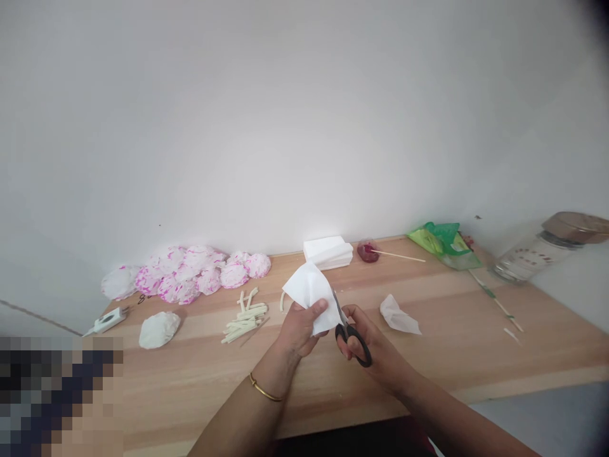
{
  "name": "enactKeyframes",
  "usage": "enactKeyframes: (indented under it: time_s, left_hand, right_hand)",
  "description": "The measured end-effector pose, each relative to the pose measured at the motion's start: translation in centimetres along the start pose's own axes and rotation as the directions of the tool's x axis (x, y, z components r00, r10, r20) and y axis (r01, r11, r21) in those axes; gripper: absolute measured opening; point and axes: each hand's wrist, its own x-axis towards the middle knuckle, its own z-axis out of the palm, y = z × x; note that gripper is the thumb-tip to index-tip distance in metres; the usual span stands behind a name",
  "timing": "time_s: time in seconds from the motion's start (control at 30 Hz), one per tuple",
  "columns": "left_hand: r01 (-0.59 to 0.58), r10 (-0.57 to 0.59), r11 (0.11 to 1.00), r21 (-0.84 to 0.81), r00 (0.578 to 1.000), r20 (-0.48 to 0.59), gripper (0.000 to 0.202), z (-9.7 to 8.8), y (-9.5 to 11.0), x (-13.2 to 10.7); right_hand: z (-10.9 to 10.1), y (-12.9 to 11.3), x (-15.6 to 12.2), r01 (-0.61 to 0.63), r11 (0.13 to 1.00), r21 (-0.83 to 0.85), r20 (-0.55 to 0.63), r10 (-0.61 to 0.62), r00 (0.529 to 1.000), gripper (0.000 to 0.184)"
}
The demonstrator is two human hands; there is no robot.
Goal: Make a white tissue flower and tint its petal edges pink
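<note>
My left hand (304, 324) pinches a folded white tissue (307, 285) between thumb and fingers, above the middle of the table. Around the black handles of a pair of scissors (354, 343) my right hand (364, 336) is closed. The scissor blades point up and away along the right edge of the tissue; whether they are cutting into it I cannot tell. A loose piece of white tissue (398, 316) lies to the right of my right hand. Left of my left hand rests a pile of short pale strips (245, 324).
Pink-and-white paper flowers (190, 273) line the back left, with a white tissue ball (159, 330) and a white plug (108, 320) in front. A tissue stack (328, 252), a small dish of dark red liquid (368, 251), a green packet (445, 241) and a glass bottle (528, 257) stand along the back.
</note>
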Motion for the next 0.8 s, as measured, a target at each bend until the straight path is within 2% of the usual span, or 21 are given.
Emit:
enactKeyframes:
  time_s: [0.37,0.63,0.8]
  left_hand:
    - [0.004,-0.003,1.000,-0.016,0.999,0.035,0.030,0.02,0.03,0.08]
    - [0.017,-0.016,1.000,-0.004,0.997,0.074,0.036,0.18,-0.17,0.00]
    - [0.002,-0.001,1.000,-0.026,1.000,0.018,0.035,0.15,-0.33,0.03]
  right_hand:
    - [-0.41,0.52,0.08,0.016,1.000,-0.025,0.104,-0.013,0.995,0.059]
    - [0.03,0.73,0.38,0.026,0.999,0.021,0.044,-0.027,0.999,0.058]
    - [-0.02,0.90,0.18,0.031,1.000,0.003,-0.008,-0.031,0.999,0.053]
